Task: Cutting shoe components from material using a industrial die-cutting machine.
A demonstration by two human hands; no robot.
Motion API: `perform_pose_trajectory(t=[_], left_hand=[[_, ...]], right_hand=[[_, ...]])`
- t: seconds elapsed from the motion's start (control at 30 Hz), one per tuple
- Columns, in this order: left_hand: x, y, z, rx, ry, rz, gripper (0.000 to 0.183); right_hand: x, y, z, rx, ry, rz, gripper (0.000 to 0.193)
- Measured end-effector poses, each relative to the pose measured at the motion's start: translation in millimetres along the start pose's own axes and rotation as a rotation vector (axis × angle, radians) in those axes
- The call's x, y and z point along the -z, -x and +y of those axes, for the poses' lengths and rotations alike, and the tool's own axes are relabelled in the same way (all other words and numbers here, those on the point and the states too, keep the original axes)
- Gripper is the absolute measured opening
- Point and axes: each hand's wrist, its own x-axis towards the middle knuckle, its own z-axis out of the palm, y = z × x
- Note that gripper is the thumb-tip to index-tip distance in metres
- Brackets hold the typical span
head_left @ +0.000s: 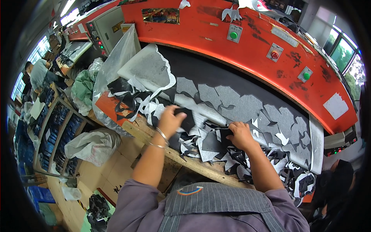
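- The red-orange machine (193, 23) fills the far side from where I stand, its long front curving over the work.
- Below that front runs a flat black bed (216, 71).
- Over on the left stands a rack (58, 129) of slanted shelves packed with dark blue things; beyond it a co-worker (39, 73) in a pale top bends forward.
- On the bed lies a grey sheet (235, 101), its far edge jagged with cut-out outlines.
- A wooden plank (181, 164) edges the near side, just in front of the person.
- A heap of black and white scraps (241, 160) spreads between plank and bed.
- A white plastic bag (94, 147) slumps beside the rack.
- The left hand (170, 123), two bangles (159, 141) at its wrist, is over the scraps; its fingers curl together, the thumb apart.
- The right hand (240, 135) is farther right, fingers bent and close together, thumb below them.
- A black piece (188, 121) lies against the left thumb side; whether it is pinched I can't tell.
- A smaller dark piece (225, 136) sits at the right fingertips; I can't tell whether they grip it.
- Smallest, a red button (274, 55) on the machine front.
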Motion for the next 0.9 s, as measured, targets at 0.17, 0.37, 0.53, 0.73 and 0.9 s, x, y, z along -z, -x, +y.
perform_pose_trajectory(t=[0.17,0.37,0.53,0.73,0.9], left_hand=[[59.5,-52.6,-71.4,0.189,-0.611,-0.068,0.061],[61.2,-45.4,-69.3,0.195,-0.55,-0.076,0.059],[79.0,-42.0,-59.7,-0.021,-0.462,-0.01,0.053],[83.7,-26.7,-63.7,-0.152,-0.308,-0.035,0.041],[96.8,-10.4,-65.4,-0.244,-0.369,0.148,0.028]], right_hand=[[24.4,-4.7,-24.5,-0.076,-0.136,0.012,0.056],[81.2,2.8,-51.9,0.073,-0.289,-0.087,0.031],[38.9,-29.2,-49.3,0.426,-0.29,-0.206,0.034],[-10.0,-47.2,-52.9,0.206,0.068,-0.346,0.048],[23.1,-34.7,-67.1,0.26,0.066,-0.223,0.021]])
